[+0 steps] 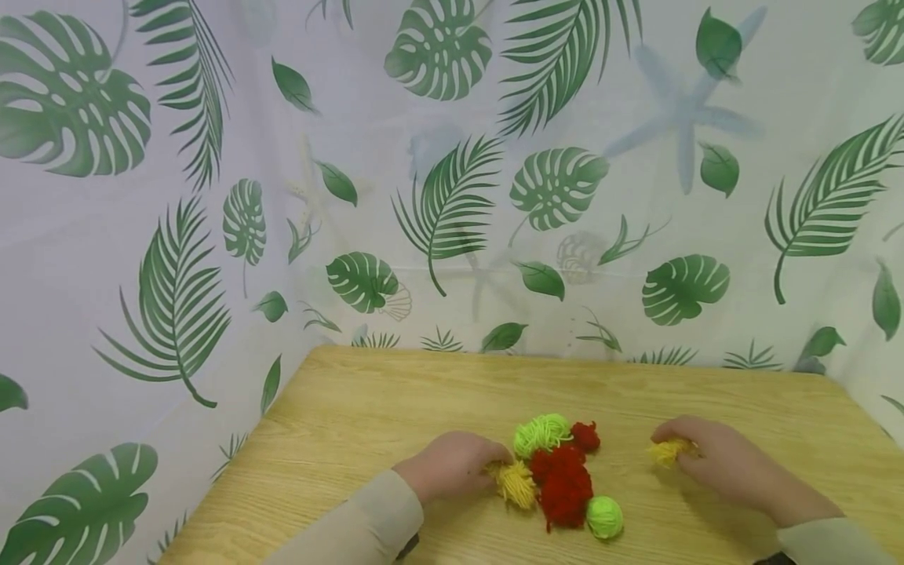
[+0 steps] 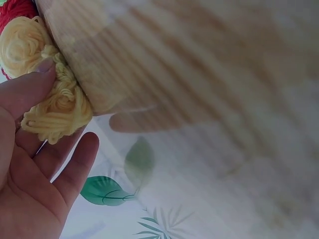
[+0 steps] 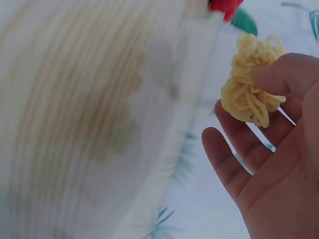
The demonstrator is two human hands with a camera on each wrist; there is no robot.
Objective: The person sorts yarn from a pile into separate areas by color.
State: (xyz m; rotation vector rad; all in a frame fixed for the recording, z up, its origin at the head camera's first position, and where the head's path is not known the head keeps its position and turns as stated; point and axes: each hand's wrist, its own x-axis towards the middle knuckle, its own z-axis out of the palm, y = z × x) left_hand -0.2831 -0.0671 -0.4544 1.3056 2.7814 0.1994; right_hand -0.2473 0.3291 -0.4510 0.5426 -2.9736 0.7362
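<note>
Between thumb and fingers, my left hand [image 1: 457, 464] pinches a bundle of yellow yarn [image 1: 516, 484], down by the tabletop at the left side of the red yarn [image 1: 565, 486]. In the left wrist view this yellow yarn [image 2: 60, 107] looks wound and looped, with the thumb pressed across it. Farther right, my right hand [image 1: 727, 463] pinches a smaller yellow yarn bundle [image 1: 668, 451], apart from the pile. The right wrist view shows its loose loops [image 3: 251, 84] under the thumb, the other fingers spread beneath.
A bright green yarn skein [image 1: 542, 434] and a small red yarn ball [image 1: 585, 436] lie behind the red heap. A round green yarn ball [image 1: 604, 517] sits at its front right. The wooden table [image 1: 395, 392] ends at a leaf-printed curtain [image 1: 452, 314].
</note>
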